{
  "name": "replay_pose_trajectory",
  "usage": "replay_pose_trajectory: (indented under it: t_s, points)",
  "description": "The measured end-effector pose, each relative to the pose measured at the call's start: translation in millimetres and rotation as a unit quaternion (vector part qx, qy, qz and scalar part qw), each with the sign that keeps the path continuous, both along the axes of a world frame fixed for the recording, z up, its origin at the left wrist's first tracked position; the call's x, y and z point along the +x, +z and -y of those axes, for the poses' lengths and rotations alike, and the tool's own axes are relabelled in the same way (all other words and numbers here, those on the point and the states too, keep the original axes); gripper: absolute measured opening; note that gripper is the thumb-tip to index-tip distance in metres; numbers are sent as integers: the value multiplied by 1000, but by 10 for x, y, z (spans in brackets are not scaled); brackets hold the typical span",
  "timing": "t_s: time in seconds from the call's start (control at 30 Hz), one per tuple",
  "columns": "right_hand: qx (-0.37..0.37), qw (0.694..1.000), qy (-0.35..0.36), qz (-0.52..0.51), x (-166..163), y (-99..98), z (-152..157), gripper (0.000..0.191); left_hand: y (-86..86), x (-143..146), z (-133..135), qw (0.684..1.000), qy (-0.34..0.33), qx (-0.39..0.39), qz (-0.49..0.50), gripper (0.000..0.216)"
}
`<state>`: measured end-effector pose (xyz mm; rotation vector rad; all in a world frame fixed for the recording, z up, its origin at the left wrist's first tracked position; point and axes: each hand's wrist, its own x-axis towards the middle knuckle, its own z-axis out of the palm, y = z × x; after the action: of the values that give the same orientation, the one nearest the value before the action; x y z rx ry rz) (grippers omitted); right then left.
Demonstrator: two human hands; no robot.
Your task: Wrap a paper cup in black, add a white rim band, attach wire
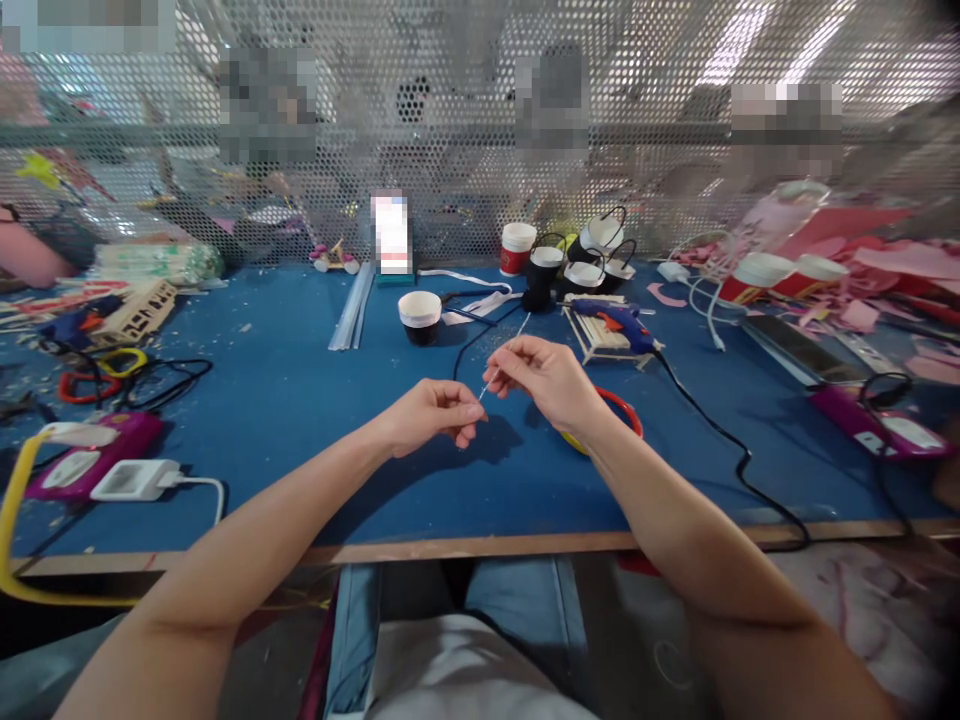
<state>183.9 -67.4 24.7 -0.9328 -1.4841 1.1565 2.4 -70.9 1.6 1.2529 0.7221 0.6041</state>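
Over the blue table [300, 420], a thin pale strand [523, 327], like a twisted wire or slim stick, slants up and away between my hands. My left hand [431, 415] pinches its lower end between thumb and fingertips. Further up, my right hand [547, 378] closes thumb and fingers on the same strand, whose tip points toward a black fuzzy lump [536, 297] on the table. Partly behind my right wrist lies a red and yellow ring [626, 408]. Whether the strand's lowest end carries anything cannot be made out.
A white-rimmed black cup [420, 318] stands ahead, left of several black cups [546, 265] with wire loops. A blue glue gun [616, 322] rests on a small stick rack, its cord trailing right. A lit phone [394, 238] leans by the mesh wall. Purple power strips [142, 440] flank both sides.
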Motion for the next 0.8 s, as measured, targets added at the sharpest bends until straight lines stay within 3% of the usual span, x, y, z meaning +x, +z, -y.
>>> replay_pose_trajectory:
  t_s: [0.4,0.6,0.8]
  points:
    - [-13,1000,-14,-17,-44,-20,11,26,61,45,65,988,36,136,-60,26]
    - [25,1000,-14,5,17,15,-18,21,29,22,26,999,10,46,-14,30]
    - [9,998,21,-66,89,59,-46,20,21,-32,-14,997,-50,-38,33,30]
